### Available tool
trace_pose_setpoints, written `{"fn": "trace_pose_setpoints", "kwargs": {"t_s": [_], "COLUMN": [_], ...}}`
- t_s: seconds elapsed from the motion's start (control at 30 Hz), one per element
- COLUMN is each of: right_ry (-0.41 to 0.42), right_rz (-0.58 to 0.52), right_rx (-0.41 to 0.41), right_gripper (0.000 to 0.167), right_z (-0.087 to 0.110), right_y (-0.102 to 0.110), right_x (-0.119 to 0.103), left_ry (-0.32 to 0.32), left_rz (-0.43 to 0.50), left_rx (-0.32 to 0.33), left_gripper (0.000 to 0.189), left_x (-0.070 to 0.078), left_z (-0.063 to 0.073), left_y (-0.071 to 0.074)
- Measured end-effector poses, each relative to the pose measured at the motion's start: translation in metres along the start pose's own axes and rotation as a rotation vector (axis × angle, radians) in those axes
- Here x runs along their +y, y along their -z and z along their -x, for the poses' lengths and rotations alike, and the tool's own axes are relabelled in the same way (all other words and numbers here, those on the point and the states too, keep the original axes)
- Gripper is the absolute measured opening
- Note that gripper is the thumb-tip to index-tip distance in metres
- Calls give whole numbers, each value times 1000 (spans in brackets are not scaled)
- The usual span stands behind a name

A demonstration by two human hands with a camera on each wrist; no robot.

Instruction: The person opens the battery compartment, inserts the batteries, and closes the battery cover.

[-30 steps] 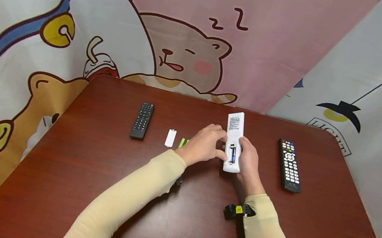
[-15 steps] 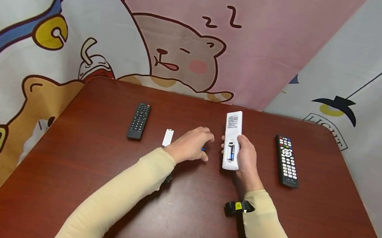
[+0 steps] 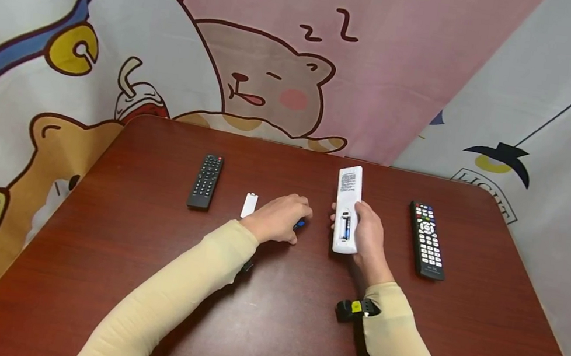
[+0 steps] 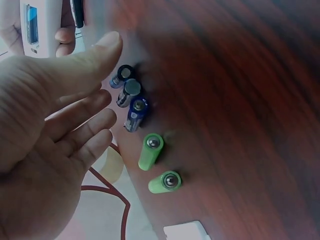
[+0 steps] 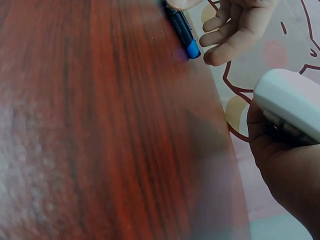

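My right hand grips a white remote control, its back turned up. The battery slot lies uncovered, with one dark and blue battery inside. Over the table to the left, my left hand has its thumb and fingers apart around loose batteries. In the left wrist view, three blue and dark batteries, one a blue battery, lie close beside the fingertips. Two green ones, the nearer a green battery, lie just past them. The head view hides most of these behind the left hand.
A white battery cover lies left of the left hand. Farther left is a black remote; another black remote with white buttons lies right of the right hand. A printed curtain hangs behind the brown table.
My left hand has left the white remote and moved left to the loose batteries, its fingers now lower over them. The right hand keeps its hold on the remote.
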State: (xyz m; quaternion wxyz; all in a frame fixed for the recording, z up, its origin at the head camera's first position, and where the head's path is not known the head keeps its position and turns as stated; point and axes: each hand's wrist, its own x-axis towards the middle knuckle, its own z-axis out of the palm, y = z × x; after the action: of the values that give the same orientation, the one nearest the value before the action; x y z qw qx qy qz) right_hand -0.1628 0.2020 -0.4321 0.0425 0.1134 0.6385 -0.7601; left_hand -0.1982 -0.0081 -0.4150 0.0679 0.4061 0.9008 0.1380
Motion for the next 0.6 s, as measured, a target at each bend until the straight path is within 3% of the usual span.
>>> {"fn": "trace_pose_setpoints", "kwargs": {"t_s": [0.23, 0.6], "right_ry": [-2, -13], "right_rz": [9, 16], "right_rx": [-4, 5], "right_gripper": [48, 48], "right_z": [-1, 0], "right_y": [1, 1], "right_x": [2, 3], "left_ry": [-12, -35], "left_rz": [-28, -5], "left_rx": [-23, 8], "left_gripper": [36, 29], "left_x": [-1, -3], "left_z": [-1, 0], "left_y": [-2, -4]}}
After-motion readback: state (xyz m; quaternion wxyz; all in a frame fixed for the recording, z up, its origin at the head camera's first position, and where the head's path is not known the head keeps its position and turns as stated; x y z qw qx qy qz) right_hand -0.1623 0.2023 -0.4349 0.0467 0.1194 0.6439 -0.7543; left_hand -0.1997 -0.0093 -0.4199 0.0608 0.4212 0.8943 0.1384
